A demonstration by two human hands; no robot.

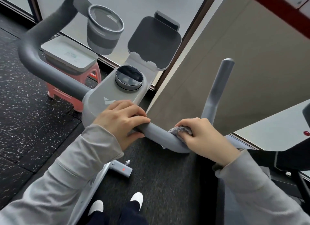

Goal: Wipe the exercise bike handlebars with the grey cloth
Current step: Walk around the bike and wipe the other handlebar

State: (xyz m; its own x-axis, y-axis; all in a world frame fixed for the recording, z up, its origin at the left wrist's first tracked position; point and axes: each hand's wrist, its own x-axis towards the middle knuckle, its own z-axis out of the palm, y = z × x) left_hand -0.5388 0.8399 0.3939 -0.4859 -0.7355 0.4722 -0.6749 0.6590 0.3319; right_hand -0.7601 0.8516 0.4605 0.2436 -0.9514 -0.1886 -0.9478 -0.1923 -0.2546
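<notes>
- Fingers (141,120) of the left hand (120,122) wrapped over the right handlebar (157,132) just beside the console (100,104), thumb underneath; probably bracing the bike against the rubbing.
- Fingers (192,123) of the right hand (208,139) curled down on the grey cloth (182,130), clamping it onto the bar's bend; seemingly set there so the wipe can follow the curve.
- Both hands near each other on the same bar, not touching, bare grey tube between them.
- Most of the cloth hidden under the right palm; only a fuzzy bunched edge showing. Cannot tell whether it wraps fully round the tube.
- Upright bar end (219,84) and left handlebar (33,57) free of either hand; whether already wiped, impossible to judge.
- Round display (129,77) dark, nothing legible.
- Lower bike frame mostly cut off behind grey sleeves.
</notes>
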